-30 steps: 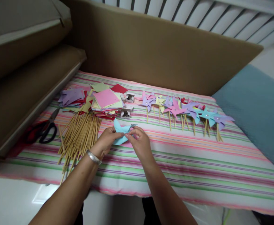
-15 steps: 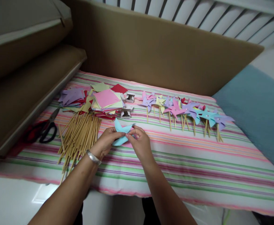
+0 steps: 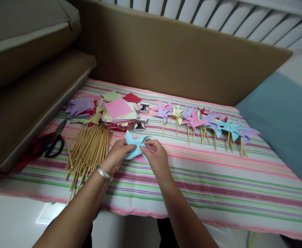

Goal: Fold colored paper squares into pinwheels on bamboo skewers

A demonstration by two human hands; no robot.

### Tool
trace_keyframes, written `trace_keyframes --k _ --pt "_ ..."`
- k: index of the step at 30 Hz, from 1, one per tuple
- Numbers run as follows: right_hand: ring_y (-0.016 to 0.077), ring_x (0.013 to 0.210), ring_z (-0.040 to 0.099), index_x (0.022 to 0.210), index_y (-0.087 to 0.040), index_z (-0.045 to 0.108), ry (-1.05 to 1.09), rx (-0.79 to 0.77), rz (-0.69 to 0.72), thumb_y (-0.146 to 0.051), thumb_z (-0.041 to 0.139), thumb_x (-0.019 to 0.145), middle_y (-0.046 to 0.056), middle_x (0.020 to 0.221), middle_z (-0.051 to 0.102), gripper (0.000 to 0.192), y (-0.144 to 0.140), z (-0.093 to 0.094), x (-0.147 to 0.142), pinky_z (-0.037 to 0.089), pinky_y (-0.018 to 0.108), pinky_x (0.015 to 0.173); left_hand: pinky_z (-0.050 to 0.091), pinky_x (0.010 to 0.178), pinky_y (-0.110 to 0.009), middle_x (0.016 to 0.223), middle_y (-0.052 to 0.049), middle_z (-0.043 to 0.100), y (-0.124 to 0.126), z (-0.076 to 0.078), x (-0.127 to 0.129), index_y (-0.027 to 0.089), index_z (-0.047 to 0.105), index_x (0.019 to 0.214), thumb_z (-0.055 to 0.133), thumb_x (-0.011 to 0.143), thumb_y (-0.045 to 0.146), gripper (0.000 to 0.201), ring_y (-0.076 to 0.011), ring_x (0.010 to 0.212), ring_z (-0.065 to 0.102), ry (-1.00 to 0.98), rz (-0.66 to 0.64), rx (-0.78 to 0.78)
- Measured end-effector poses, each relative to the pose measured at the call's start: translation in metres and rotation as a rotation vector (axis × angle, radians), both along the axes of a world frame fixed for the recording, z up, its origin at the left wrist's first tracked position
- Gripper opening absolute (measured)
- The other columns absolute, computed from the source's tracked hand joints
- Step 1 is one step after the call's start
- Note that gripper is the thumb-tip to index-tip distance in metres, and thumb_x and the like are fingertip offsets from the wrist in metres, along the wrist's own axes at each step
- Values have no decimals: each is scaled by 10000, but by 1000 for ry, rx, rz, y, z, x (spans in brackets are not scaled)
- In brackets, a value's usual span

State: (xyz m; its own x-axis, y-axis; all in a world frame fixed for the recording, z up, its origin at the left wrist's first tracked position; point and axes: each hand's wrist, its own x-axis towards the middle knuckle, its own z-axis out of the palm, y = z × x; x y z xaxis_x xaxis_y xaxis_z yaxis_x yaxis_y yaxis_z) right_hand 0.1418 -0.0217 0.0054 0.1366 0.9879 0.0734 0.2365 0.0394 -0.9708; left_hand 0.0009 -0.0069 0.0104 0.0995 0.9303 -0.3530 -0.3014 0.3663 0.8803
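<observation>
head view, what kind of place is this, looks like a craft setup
Probably a home craft spot, set up on a striped cloth: a row of finished pinwheels, a pile of wooden sticks, stacked coloured paper squares, and scissors.

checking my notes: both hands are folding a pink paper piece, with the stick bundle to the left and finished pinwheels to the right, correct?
Not quite: the paper piece held between the left hand and right hand is light blue, not pink, as the head view shows. The rest stands: the stick bundle lies to the left and the finished pinwheels to the right.
</observation>
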Motion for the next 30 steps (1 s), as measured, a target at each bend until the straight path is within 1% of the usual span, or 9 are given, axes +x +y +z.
trace_keyframes --k 4,6,8,11,16,22,25,28,30 --pt "211 902 616 910 -202 579 328 -189 -41 -372 688 659 63 959 666 322 1 4 4 460 327 770 377 504 -216 560 -3 649 1 0 -2 123 681 642 704 555 216 129 -103 486 523 17 34 3" --pt "188 784 612 903 -190 615 390 -313 5 -384 703 632 43 876 671 344 2 4 5 447 299 682 394 523 -219 584 -3 659 1 -1 -2 127 685 654 713 554 218 138 -106 503 536 15 30 15" --pt "154 679 570 838 -176 649 419 -376 113 -361 711 618 15 766 654 293 3 4 5 411 275 624 407 543 -222 608 -2 669 0 -3 -1 130 689 670 720 553 217 149 -110 523 548 19 20 33" --pt "112 591 488 718 -159 655 473 -376 218 -293 713 606 -21 628 593 184 4 3 4 367 253 599 415 560 -225 627 1 678 -1 -4 2 133 696 686 726 557 221 159 -111 537 554 22 2 55" --pt "89 531 414 598 -154 625 479 -373 178 -245 709 576 -49 520 514 126 4 4 3 342 245 596 422 577 -221 632 7 685 -3 -1 6 142 706 703 733 562 222 163 -108 550 559 -15 -17 65" --pt "108 569 463 618 -142 645 471 -362 163 -239 691 563 -21 575 580 121 6 4 3 359 256 626 435 600 -236 639 -9 693 -3 -3 7 138 710 721 745 550 218 192 -128 577 582 -24 -28 55" --pt "116 579 480 601 -141 635 440 -359 148 -247 682 567 -17 570 583 120 5 3 2 363 258 626 442 615 -244 652 -19 700 -2 -4 8 135 711 719 753 532 201 203 -133 584 588 -24 -28 48" --pt "116 576 485 598 -148 625 404 -337 148 -262 684 579 -21 558 580 130 3 4 0 375 254 618 440 608 -245 651 -20 698 -2 -4 6 134 706 692 754 523 203 189 -129 568 582 2 -9 40" --pt "118 592 508 643 -151 637 368 -296 178 -293 678 606 -11 601 610 152 3 5 1 392 251 622 429 581 -241 630 -20 689 -1 -3 3 127 698 672 755 513 206 186 -125 543 569 37 23 36"
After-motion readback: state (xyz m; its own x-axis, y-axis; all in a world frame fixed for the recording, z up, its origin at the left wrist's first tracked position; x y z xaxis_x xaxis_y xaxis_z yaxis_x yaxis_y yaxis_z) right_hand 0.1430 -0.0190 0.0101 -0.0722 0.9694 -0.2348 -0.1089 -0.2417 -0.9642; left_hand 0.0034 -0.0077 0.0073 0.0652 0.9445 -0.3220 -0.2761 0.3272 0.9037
